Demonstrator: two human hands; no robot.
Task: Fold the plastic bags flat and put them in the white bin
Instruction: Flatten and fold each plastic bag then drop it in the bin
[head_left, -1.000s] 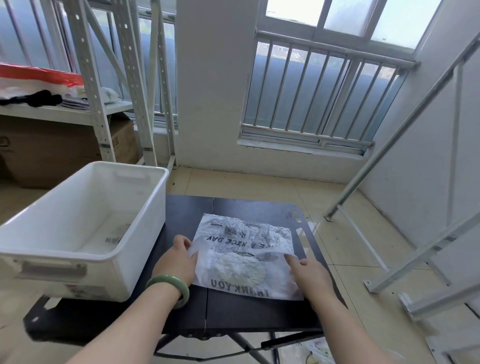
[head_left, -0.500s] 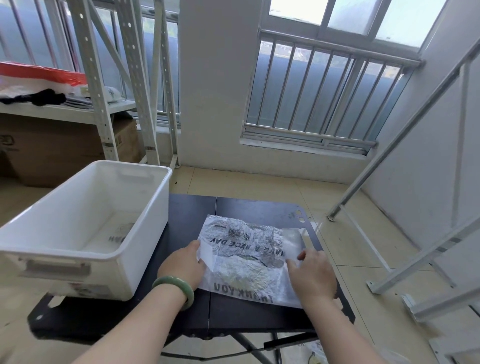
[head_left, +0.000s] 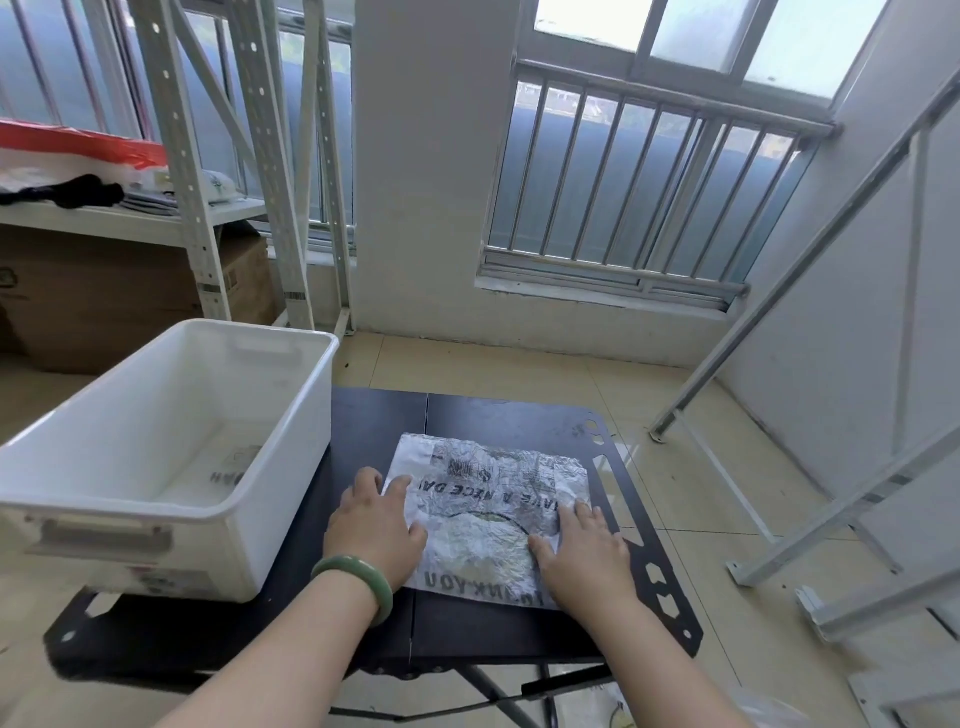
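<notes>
a crinkled printed bag (head_left: 491, 514) lies flat on the black table (head_left: 519, 421), just right of the white bin (head_left: 291, 410). the left hand (head_left: 375, 525) rests palm down on the bag's left edge, fingers straight and spread, gripping nothing. a green bangle (head_left: 358, 579) sits on that wrist. the right hand (head_left: 587, 545) presses the bag's right side, fingers extended flat, also gripping nothing. the bin stands on the table's left part and overhangs its edge; a flat printed bag lies on its floor (head_left: 228, 470). a metal rack (head_left: 208, 171) stands behind, with a cardboard box (head_left: 104, 296) under its shelf.
</notes>
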